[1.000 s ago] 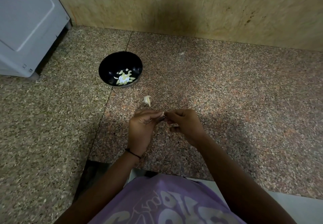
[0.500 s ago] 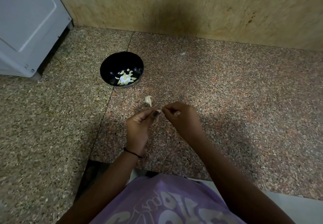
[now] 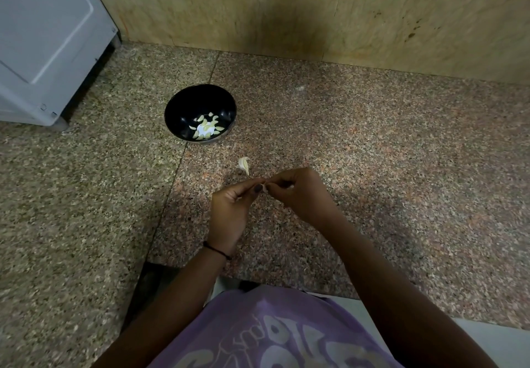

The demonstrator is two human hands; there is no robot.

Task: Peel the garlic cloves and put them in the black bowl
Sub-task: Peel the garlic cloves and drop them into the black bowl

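Between fingertips of both hands, above speckled granite surface: small pale garlic clove, mostly hidden. Left hand pinches it thumb to forefinger. Right hand, fingers curled, pinches its other end, probably skin.

Likely handling: clove light, firm, slick once bare; papery skin tears easily. Hold body, pull skin from tip.

Just beyond fingers: pale curved garlic piece on surface; clove or husk, cannot tell. Farther beyond, leftward: round black bowl holding peeled yellowish cloves. Nothing seems to block way there.

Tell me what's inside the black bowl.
The black bowl holds a loose pile of pale peeled cloves. A white patch among them may be glare; anything beneath the pile is covered.
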